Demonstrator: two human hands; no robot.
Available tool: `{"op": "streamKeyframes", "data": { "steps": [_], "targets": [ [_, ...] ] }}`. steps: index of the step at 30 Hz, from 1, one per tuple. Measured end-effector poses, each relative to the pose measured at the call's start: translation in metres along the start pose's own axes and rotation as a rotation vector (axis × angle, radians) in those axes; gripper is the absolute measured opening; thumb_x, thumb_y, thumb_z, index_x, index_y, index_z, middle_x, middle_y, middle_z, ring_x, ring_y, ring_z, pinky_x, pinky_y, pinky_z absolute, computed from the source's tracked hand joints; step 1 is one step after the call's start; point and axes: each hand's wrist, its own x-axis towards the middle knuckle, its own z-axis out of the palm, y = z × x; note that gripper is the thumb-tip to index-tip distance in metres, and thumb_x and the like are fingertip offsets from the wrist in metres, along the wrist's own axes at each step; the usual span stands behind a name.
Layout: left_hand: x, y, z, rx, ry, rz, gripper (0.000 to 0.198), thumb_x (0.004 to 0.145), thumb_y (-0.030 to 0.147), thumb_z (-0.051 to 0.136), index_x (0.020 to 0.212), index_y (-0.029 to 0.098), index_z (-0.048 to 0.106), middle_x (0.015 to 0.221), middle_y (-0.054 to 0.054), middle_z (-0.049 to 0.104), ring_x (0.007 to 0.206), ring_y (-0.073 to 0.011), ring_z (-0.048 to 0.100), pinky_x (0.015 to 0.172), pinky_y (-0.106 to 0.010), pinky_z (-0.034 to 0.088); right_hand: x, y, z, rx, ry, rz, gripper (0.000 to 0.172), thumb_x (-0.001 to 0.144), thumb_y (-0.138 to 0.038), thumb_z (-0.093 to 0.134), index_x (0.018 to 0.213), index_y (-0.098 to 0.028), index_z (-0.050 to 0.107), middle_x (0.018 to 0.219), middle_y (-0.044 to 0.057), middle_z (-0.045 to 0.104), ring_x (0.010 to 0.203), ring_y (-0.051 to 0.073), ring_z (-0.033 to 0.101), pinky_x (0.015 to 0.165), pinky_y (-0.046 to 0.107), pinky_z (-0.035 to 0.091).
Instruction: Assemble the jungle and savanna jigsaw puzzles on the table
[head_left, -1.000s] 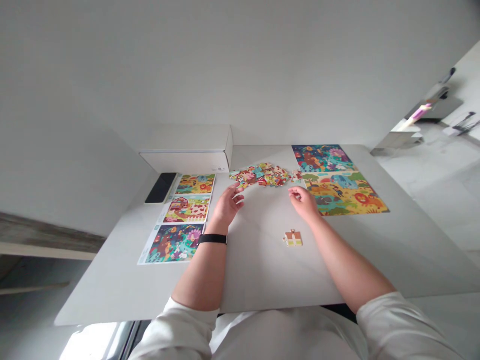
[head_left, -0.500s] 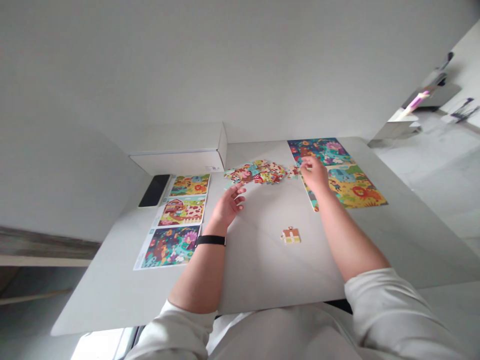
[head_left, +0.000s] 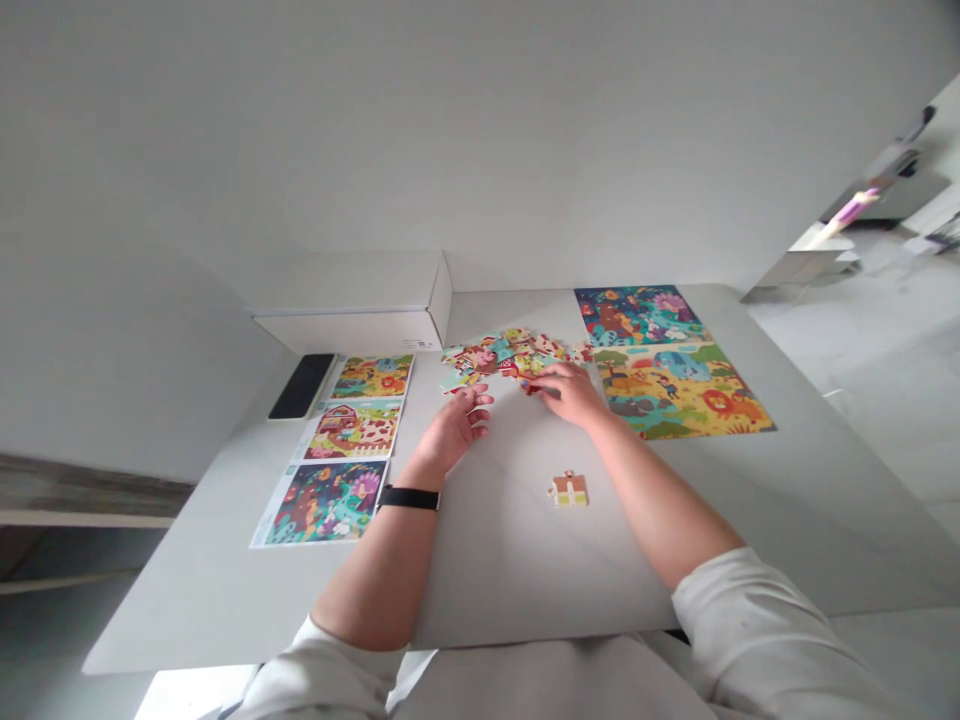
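A loose heap of colourful puzzle pieces (head_left: pixel 517 345) lies on the table near the wall. My right hand (head_left: pixel 568 392) is at the heap's front right edge, its fingertips closed on a small red and blue puzzle piece (head_left: pixel 531 387). Just in front of the heap's left part is my left hand (head_left: pixel 455 428), palm turned inward, fingers loosely curled and apart, with nothing seen in it. Two joined puzzle pieces (head_left: pixel 570 489), brown above and yellow-green below, lie by themselves nearer to me, between my forearms.
On the right lie two finished-looking animal pictures (head_left: pixel 679 390). A sheet with three small pictures (head_left: pixel 352 430) lies at the left, beside a black phone (head_left: pixel 302 386). Behind them a white box (head_left: pixel 352 328) stands against the wall.
My right hand has moved left from the edge of the large pictures to the front of the heap, where it touches a piece. My left hand has stayed nearly in place.
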Motion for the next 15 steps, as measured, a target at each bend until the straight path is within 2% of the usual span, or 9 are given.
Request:
{"op": "streamKeyframes", "data": {
  "steps": [2, 5, 8, 12, 15],
  "targets": [
    [-0.001, -0.002, 0.000, 0.039, -0.047, 0.003, 0.041, 0.091, 0.042, 0.086, 0.124, 0.021, 0.074, 0.114, -0.007, 0.076, 0.083, -0.0146, 0.069, 0.064, -0.023, 0.059, 0.002, 0.006, -0.002, -0.005, 0.065, 0.033, 0.033, 0.101, -0.023, 0.065, 0.127, -0.029, 0.084, 0.130, 0.008, 0.076, 0.125, 0.029, 0.067, 0.117, 0.047, 0.049],
    [-0.002, -0.008, -0.001, 0.112, -0.089, 0.079, 0.046, 0.089, 0.046, 0.087, 0.125, 0.022, 0.074, 0.120, -0.008, 0.074, 0.087, -0.0152, 0.069, 0.069, -0.026, 0.060, 0.005, 0.018, -0.005, -0.084, 0.178, 0.209, 0.038, 0.102, -0.021, 0.059, 0.132, -0.023, 0.080, 0.134, 0.014, 0.075, 0.132, 0.033, 0.064, 0.119, 0.050, 0.047],
    [-0.002, -0.014, 0.001, 0.242, -0.058, 0.215, 0.044, 0.091, 0.047, 0.084, 0.125, 0.022, 0.073, 0.119, -0.008, 0.073, 0.088, -0.0152, 0.068, 0.073, -0.028, 0.062, 0.008, 0.026, -0.002, -0.137, 0.175, 0.315, 0.043, 0.102, -0.024, 0.059, 0.141, -0.022, 0.076, 0.146, 0.016, 0.070, 0.143, 0.037, 0.056, 0.125, 0.056, 0.040],
    [0.000, -0.021, 0.013, 0.678, -0.021, 0.407, 0.030, 0.100, 0.042, 0.073, 0.123, 0.021, 0.075, 0.118, -0.010, 0.074, 0.096, -0.0189, 0.070, 0.086, -0.035, 0.063, 0.012, 0.023, 0.007, -0.146, 0.075, 0.336, 0.044, 0.103, -0.032, 0.061, 0.146, -0.029, 0.074, 0.159, 0.013, 0.062, 0.154, 0.041, 0.045, 0.132, 0.070, 0.023],
    [0.009, -0.022, 0.029, 1.103, -0.081, 0.596, 0.026, 0.104, 0.032, 0.066, 0.125, 0.023, 0.076, 0.125, -0.011, 0.075, 0.114, -0.0241, 0.071, 0.105, -0.044, 0.059, 0.014, 0.019, 0.010, -0.107, 0.043, 0.333, 0.039, 0.103, -0.033, 0.063, 0.139, -0.033, 0.079, 0.154, 0.011, 0.065, 0.149, 0.040, 0.050, 0.132, 0.071, 0.021]
  ]
}}
